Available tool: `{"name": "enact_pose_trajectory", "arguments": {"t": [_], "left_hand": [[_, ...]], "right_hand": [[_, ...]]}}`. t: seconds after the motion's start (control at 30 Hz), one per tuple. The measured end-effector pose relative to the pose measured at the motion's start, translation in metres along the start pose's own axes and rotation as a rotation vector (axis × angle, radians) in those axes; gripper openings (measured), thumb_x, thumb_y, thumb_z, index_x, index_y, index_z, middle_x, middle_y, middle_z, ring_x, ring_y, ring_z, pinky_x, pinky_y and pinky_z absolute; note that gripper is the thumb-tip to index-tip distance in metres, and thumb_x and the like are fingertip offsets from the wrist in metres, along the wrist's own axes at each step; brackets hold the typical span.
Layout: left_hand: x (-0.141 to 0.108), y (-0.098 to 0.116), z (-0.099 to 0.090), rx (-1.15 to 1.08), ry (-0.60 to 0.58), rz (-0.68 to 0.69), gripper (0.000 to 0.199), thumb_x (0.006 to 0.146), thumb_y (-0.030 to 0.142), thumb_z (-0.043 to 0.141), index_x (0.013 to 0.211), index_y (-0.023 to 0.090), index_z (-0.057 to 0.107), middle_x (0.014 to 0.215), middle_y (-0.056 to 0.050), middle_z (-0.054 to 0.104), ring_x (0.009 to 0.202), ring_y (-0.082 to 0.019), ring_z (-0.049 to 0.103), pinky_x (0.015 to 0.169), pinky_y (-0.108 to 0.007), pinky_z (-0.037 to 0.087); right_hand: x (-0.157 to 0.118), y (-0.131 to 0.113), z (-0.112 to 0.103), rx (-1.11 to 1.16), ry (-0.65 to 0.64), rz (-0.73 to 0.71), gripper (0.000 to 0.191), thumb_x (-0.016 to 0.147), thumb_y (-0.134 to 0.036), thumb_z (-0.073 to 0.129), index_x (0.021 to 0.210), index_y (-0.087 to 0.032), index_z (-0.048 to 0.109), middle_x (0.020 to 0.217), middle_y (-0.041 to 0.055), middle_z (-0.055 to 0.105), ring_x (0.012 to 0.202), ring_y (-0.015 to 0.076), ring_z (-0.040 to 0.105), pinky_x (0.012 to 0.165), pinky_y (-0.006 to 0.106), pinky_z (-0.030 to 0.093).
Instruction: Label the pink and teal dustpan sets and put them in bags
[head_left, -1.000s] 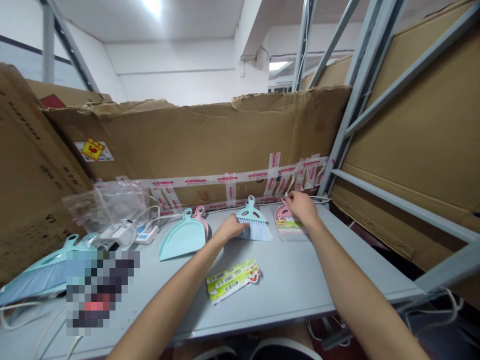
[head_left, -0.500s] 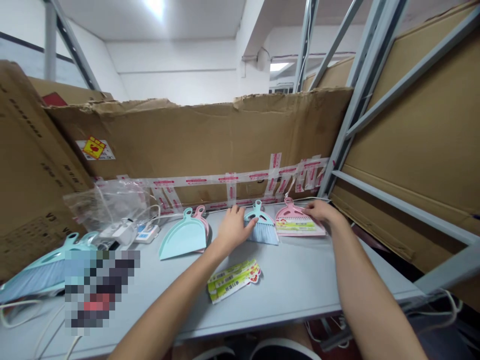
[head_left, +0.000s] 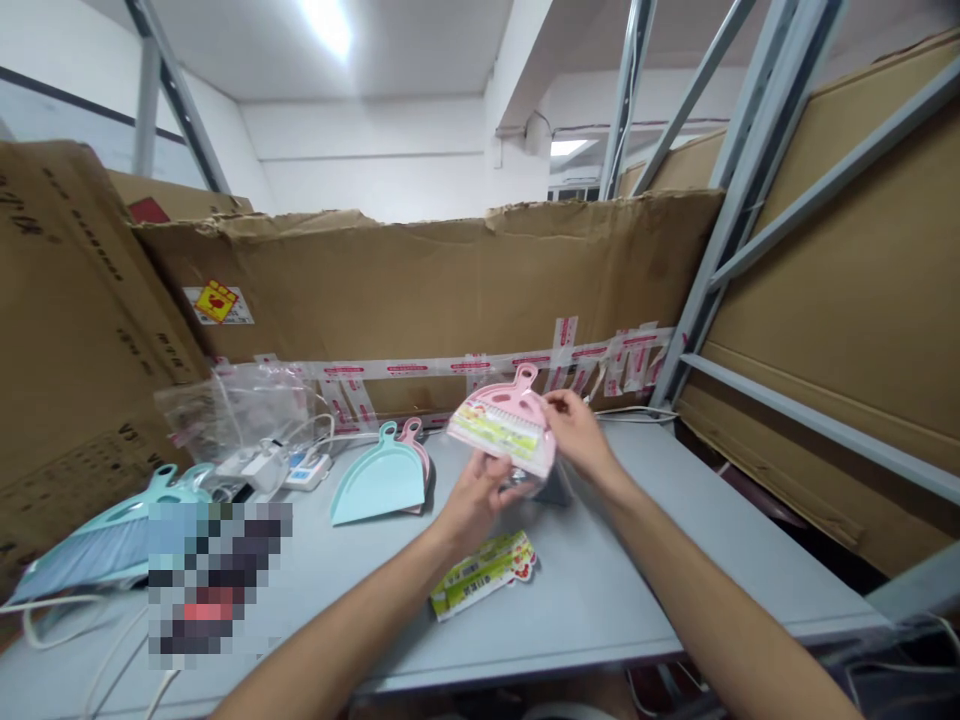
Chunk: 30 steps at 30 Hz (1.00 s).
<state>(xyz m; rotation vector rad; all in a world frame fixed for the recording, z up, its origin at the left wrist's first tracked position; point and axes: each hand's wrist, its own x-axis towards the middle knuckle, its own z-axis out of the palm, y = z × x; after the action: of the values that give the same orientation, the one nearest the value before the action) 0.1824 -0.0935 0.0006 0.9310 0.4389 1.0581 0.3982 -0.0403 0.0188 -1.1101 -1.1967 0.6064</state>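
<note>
Item one: a pink hand brush (head_left: 501, 430) with white bristles and a printed yellow-green label card across its face, lifted clear of the table (head_left: 720, 520) above the far half, near the far edge, and tilted, its hooked handle up and to the right. A clear plastic sleeve (head_left: 525, 486) hangs from its lower end. Item two: the left hand (head_left: 472, 505), fingers curled and closed under the lower edge of the brush and the sleeve, palm turned up, the fingers partly hidden behind the item. Item three: the right hand (head_left: 574, 435), fingers together and thumb apart, clamped on the brush's right edge from the far side. The hands stand close, both on the same item. Below them, a grey-blue object (head_left: 556, 488) lies on the table, mostly hidden by the hands and too covered to name. Also on the table: a teal dustpan (head_left: 379, 486) near the far edge, overlapping a pink dustpan (head_left: 416, 450) behind it; a loose label strip (head_left: 484, 575) near the front edge; a teal broom head (head_left: 112, 548) at the left end, cut off by a pixelated patch (head_left: 217, 580) that hides whatever lies there; a crumpled clear bag (head_left: 232, 410) and a white power strip (head_left: 307, 470) with cables, by the far left corner. Behind stands a taped cardboard sheet (head_left: 420, 290).
</note>
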Motion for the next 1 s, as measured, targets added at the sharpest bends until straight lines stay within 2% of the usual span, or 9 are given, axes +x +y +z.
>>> {"name": "enact_pose_trajectory", "arguments": {"t": [0.03, 0.1, 0.17, 0.3, 0.37, 0.5, 0.7, 0.87, 1.0], "left_hand": [[0.004, -0.001, -0.006, -0.042, 0.15, 0.043, 0.061, 0.088, 0.043, 0.095, 0.141, 0.021, 0.072, 0.15, -0.018, 0.074, 0.14, -0.038, 0.07, 0.113, -0.053, 0.062], [0.012, 0.002, -0.021, -0.069, 0.405, 0.083, 0.051, 0.091, 0.034, 0.092, 0.135, 0.017, 0.073, 0.136, -0.017, 0.081, 0.129, -0.035, 0.077, 0.109, -0.049, 0.065], [0.018, 0.011, -0.036, -0.06, 0.501, 0.062, 0.046, 0.091, 0.023, 0.089, 0.133, 0.015, 0.074, 0.131, -0.016, 0.083, 0.12, -0.033, 0.081, 0.104, -0.047, 0.068], [0.021, 0.026, -0.051, -0.044, 0.44, 0.023, 0.043, 0.087, 0.015, 0.088, 0.129, 0.014, 0.078, 0.127, -0.016, 0.085, 0.11, -0.032, 0.084, 0.101, -0.046, 0.07], [0.02, 0.027, -0.051, -0.022, 0.426, -0.003, 0.043, 0.084, 0.016, 0.09, 0.125, 0.015, 0.079, 0.121, -0.015, 0.087, 0.103, -0.032, 0.085, 0.098, -0.047, 0.071], [0.015, 0.022, -0.049, -0.002, 0.411, -0.043, 0.047, 0.081, 0.017, 0.094, 0.125, 0.015, 0.079, 0.12, -0.016, 0.087, 0.102, -0.032, 0.086, 0.097, -0.046, 0.071], [0.012, 0.026, -0.049, 0.028, 0.423, -0.092, 0.048, 0.082, 0.016, 0.093, 0.128, 0.013, 0.077, 0.116, -0.016, 0.087, 0.095, -0.031, 0.086, 0.091, -0.044, 0.072], [0.012, 0.028, -0.045, 0.006, 0.379, -0.084, 0.045, 0.085, 0.017, 0.091, 0.127, 0.013, 0.077, 0.121, -0.017, 0.086, 0.102, -0.031, 0.086, 0.095, -0.045, 0.072], [0.012, 0.025, -0.048, 0.02, 0.366, -0.053, 0.047, 0.081, 0.016, 0.094, 0.125, 0.013, 0.077, 0.114, -0.016, 0.088, 0.1, -0.032, 0.086, 0.098, -0.048, 0.07]], "right_hand": [[-0.008, 0.004, 0.017, 0.029, -0.047, -0.009, 0.049, 0.085, -0.068, 0.082, 0.102, -0.023, 0.072, 0.098, 0.0075, 0.077, 0.085, 0.0231, 0.07, 0.074, 0.034, 0.059], [-0.019, 0.011, 0.035, 0.077, -0.204, 0.04, 0.046, 0.083, -0.064, 0.086, 0.1, -0.023, 0.072, 0.09, 0.0048, 0.074, 0.079, 0.0218, 0.068, 0.066, 0.033, 0.059], [-0.019, 0.015, 0.036, 0.124, -0.248, 0.106, 0.046, 0.082, -0.063, 0.087, 0.098, -0.023, 0.071, 0.084, 0.0025, 0.07, 0.071, 0.02, 0.066, 0.057, 0.03, 0.056], [-0.001, 0.013, 0.014, 0.21, -0.01, 0.077, 0.054, 0.079, -0.063, 0.09, 0.111, -0.025, 0.071, 0.096, 0.0029, 0.072, 0.075, 0.0188, 0.068, 0.054, 0.028, 0.055], [0.005, 0.009, 0.004, 0.25, -0.046, 0.061, 0.056, 0.078, -0.062, 0.092, 0.116, -0.024, 0.075, 0.1, 0.0048, 0.075, 0.081, 0.0203, 0.07, 0.057, 0.029, 0.058], [0.001, 0.005, 0.001, 0.26, -0.178, 0.103, 0.051, 0.079, -0.059, 0.094, 0.108, -0.02, 0.079, 0.081, 0.0035, 0.074, 0.071, 0.0192, 0.067, 0.053, 0.029, 0.055], [-0.003, 0.01, 0.004, 0.169, -0.167, 0.122, 0.049, 0.072, -0.058, 0.098, 0.09, -0.022, 0.07, 0.072, -0.0023, 0.068, 0.057, 0.014, 0.06, 0.047, 0.025, 0.05], [0.007, 0.004, -0.008, 0.194, -0.201, 0.134, 0.052, 0.072, -0.066, 0.097, 0.085, -0.021, 0.073, 0.082, 0.0027, 0.075, 0.069, 0.0162, 0.067, 0.057, 0.028, 0.058], [0.006, -0.001, -0.013, 0.107, -0.242, 0.091, 0.057, 0.069, -0.067, 0.099, 0.088, -0.02, 0.075, 0.078, 0.004, 0.077, 0.064, 0.0176, 0.069, 0.056, 0.031, 0.06]]}}
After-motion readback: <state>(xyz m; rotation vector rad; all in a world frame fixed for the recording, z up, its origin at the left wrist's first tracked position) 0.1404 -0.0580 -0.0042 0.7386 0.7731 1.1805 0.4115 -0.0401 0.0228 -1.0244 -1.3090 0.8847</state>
